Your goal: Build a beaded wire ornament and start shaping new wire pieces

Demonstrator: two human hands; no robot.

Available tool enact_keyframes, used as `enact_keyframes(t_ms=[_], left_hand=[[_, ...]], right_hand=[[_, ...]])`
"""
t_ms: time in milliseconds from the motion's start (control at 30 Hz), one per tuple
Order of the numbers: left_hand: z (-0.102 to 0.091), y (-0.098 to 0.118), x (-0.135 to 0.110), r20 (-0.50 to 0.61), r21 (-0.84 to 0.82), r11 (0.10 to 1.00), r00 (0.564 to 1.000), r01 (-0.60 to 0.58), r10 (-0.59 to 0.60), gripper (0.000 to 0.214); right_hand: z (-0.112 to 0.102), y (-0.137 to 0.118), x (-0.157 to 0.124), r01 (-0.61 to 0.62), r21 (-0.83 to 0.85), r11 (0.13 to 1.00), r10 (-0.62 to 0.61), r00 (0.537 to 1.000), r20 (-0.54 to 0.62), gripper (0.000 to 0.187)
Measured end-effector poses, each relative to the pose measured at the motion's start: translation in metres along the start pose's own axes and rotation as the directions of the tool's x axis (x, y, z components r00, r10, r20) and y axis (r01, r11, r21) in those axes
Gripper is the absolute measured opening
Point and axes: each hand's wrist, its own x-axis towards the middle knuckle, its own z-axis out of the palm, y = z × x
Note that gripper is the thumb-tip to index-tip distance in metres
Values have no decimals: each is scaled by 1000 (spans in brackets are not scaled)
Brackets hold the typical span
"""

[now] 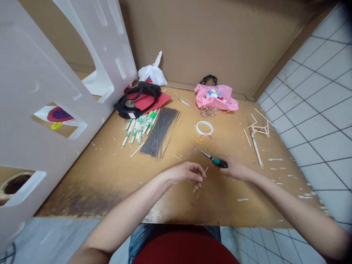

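Note:
My left hand (189, 173) is closed in a pinch over the table's front half, gripping a thin, pale stick (204, 172) that slants up to the right. A finer wire-like end pokes out below the fingers. To the right, my right hand (233, 167) is wrapped round the black and teal handle of a pair of scissors (217, 161), whose blades point up and left, away from my left hand. Just beyond the blades lie a yellow and a red bit of wire (202, 138) and a white roll of tape (204, 128).
Left of centre lie a bundle of grey wires (161, 134), wrapped chopsticks (137, 128) and a black head strap (137, 99) on red sheets. A pink bag (217, 98) and white bag (152, 74) stand at the back. A stick frame (260, 129) sits right; a white plastic panel (63, 73) borders the left.

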Motion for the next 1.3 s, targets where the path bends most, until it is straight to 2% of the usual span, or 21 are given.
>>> enact_keyframes(t_ms=[133,200,233,300,400,433,500,733,1100,1300], left_hand=[[5,1,-4,129,48,997,989,63,-68,32],[4,5,-7,141,47,998,989,46,-53,31],[2,7,-8,109,30,999,994,10,-13,29],[-2,12,-9,-43,-30,994,993,-108,107,27],[-7,17,-7,-334,-70,960,913,-271,234,30],[-8,17,-5,-392,-55,955,886,-291,248,32],[-7,15,-2,-440,-2,954,857,-298,267,35],[4,5,3,-358,87,958,888,-274,287,34],[7,5,5,-411,71,945,854,-318,318,31],[3,2,8,-411,128,938,843,-323,346,30]], right_hand=[[-2,10,-4,-1,-118,993,-3,999,-32,19],[-1,11,-8,-21,-224,974,13,999,-35,21],[1,10,-10,-36,-276,960,28,999,-32,21],[3,3,-16,-38,-365,930,40,999,-4,19],[6,-14,-24,10,-456,890,26,997,71,17],[7,-20,-26,25,-479,878,23,995,95,17],[8,-31,-28,53,-516,855,21,990,136,18],[8,-50,-27,123,-520,845,5,971,239,25],[12,-43,-20,146,-429,891,-24,961,275,22],[13,-43,-20,164,-434,886,-35,956,290,25]])
